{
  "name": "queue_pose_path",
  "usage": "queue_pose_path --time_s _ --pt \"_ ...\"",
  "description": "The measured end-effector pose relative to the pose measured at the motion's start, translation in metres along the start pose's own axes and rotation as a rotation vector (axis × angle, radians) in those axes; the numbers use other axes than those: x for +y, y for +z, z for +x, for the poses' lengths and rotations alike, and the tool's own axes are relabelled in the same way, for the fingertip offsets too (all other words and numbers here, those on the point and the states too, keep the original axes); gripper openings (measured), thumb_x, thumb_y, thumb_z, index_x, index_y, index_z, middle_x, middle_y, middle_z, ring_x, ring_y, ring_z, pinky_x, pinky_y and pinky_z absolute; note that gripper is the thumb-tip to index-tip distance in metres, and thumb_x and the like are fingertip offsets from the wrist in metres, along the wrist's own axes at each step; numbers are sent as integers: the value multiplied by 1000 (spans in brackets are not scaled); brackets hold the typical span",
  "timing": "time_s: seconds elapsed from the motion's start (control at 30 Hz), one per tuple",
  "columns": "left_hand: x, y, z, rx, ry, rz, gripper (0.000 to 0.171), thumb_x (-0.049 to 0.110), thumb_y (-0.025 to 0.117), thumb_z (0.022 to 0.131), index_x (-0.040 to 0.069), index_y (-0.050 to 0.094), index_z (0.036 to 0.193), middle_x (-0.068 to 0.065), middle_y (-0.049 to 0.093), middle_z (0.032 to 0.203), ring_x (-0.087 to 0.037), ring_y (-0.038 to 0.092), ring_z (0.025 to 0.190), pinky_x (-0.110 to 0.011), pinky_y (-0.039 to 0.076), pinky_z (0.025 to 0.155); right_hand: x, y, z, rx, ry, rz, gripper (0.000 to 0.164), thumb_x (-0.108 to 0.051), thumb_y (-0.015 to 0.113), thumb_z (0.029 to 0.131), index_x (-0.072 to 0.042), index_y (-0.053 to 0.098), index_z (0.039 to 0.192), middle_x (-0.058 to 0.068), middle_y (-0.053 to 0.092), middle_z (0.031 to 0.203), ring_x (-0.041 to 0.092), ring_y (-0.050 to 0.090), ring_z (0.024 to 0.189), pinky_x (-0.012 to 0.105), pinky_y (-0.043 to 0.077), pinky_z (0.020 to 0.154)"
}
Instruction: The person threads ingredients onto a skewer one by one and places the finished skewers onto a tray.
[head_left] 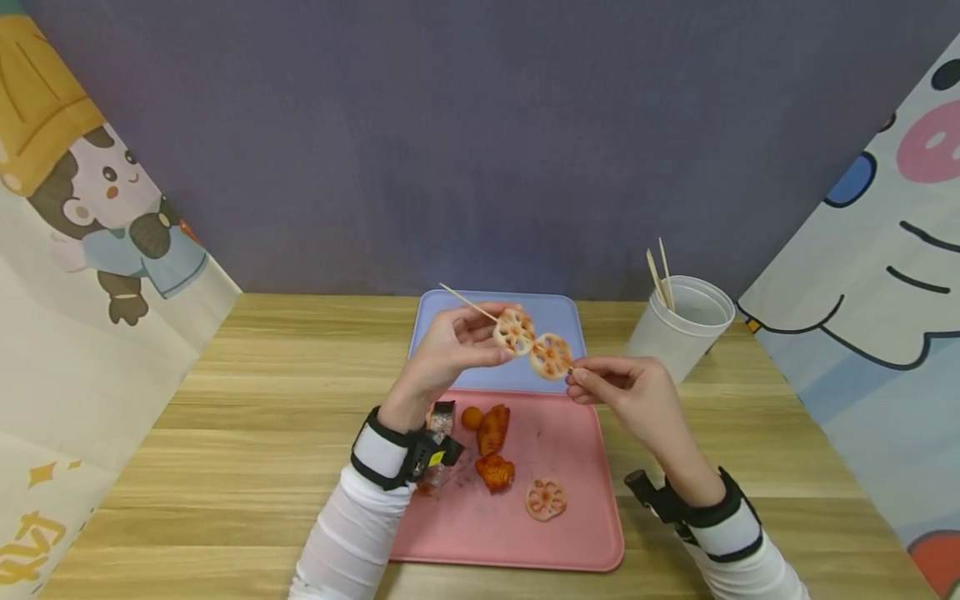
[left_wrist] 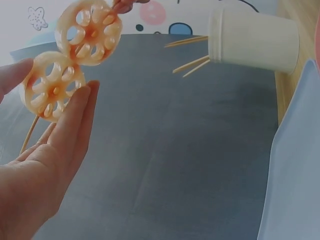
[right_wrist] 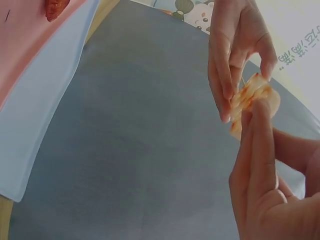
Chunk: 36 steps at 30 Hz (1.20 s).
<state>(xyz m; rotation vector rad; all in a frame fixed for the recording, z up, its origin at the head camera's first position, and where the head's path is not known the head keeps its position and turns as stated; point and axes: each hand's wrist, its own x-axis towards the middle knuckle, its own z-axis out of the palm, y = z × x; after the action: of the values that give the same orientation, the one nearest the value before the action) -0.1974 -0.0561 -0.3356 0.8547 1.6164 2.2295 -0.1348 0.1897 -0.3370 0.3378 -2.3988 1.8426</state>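
Two lotus root slices with reddish sauce are threaded on one thin wooden skewer (head_left: 468, 302), raised above the trays. My left hand (head_left: 450, 343) pinches the left lotus root slice (left_wrist: 52, 87) by its edges, thumb on one side and fingers on the other. The skewer's long bare end sticks out past that slice, up to the left. At the other end, my right hand (head_left: 637, 396) pinches the skewer with thumb and fingertips, right beside the second lotus root slice (head_left: 551, 357). In the right wrist view the slices (right_wrist: 255, 97) appear nearly edge-on between both hands.
A pink tray (head_left: 570, 546) holds a loose lotus root slice (head_left: 546, 500), a small orange ball (head_left: 472, 418), red-sauced pieces (head_left: 493, 429) and a shiny packet (head_left: 442, 417) partly behind my left wrist. Behind it lies a blue tray (head_left: 558, 312). A white cup (head_left: 678, 337) with several skewers stands back right.
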Motion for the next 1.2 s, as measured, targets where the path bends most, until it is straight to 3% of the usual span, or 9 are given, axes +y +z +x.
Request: queue_pose_path --time_s 0.1,0.17,0.3,0.43,0.63,0.77,0.93,1.1,1.2 --pt "-2 4 2 -14 5 20 60 -2 71 80 -3 47 135 -15 58 126 -17 62 107 -31 53 88 3 -4 1 20 -13 32 24 -1 63 89 18 63 103 -1 73 78 12 71 69 32 58 64" --pt "-4 7 3 -11 -15 95 62 0 73 79 2 48 136 -14 58 127 -18 61 108 -34 52 90 5 -8 2 30 -22 57 25 1 62 89 21 61 104 -5 73 78 11 71 69 31 57 64" --pt "-13 15 4 -12 -80 406 58 10 77 77 11 53 131 -8 60 124 -19 61 107 -38 50 94 9 -18 1 65 -39 83 27 2 62 89 24 59 104 -6 73 79 10 71 68 30 57 64" --pt "-25 27 5 -51 -105 757 52 20 80 75 12 60 123 -3 63 121 -21 61 107 -36 50 92 14 -29 -2 104 -49 85 28 2 63 88 25 58 103 -6 73 79 11 71 68 29 57 63" --pt "-42 51 0 -163 -134 1087 52 24 79 74 13 62 122 -2 63 117 -20 57 107 -30 47 91 21 -43 -7 145 -46 87 29 2 63 88 26 57 103 -5 73 78 12 71 68 28 57 62" --pt "-50 63 -6 -256 -190 1203 50 24 78 75 13 63 121 -3 62 113 -20 54 108 -28 45 91 25 -51 -10 173 -36 109 25 2 63 87 23 60 101 -4 73 77 12 71 68 27 57 62" --pt "-59 72 -13 -357 -211 1340 45 19 77 74 16 66 117 -1 62 110 -19 52 103 -27 44 85 31 -60 -12 196 -8 128 18 2 64 87 16 65 99 -3 73 77 11 71 68 26 56 63" --pt "-68 80 -19 -468 -200 1415 40 22 80 73 18 68 111 4 62 103 -15 51 98 -27 42 85 37 -66 -14 216 31 98 23 1 65 87 19 62 101 -3 73 77 11 71 68 25 56 63" --pt "-71 85 -23 -569 -155 1467 37 26 80 74 19 69 109 5 63 100 -12 51 92 -22 40 80 40 -69 -16 223 44 92 18 0 65 87 14 66 98 -3 73 77 10 71 68 25 56 63"
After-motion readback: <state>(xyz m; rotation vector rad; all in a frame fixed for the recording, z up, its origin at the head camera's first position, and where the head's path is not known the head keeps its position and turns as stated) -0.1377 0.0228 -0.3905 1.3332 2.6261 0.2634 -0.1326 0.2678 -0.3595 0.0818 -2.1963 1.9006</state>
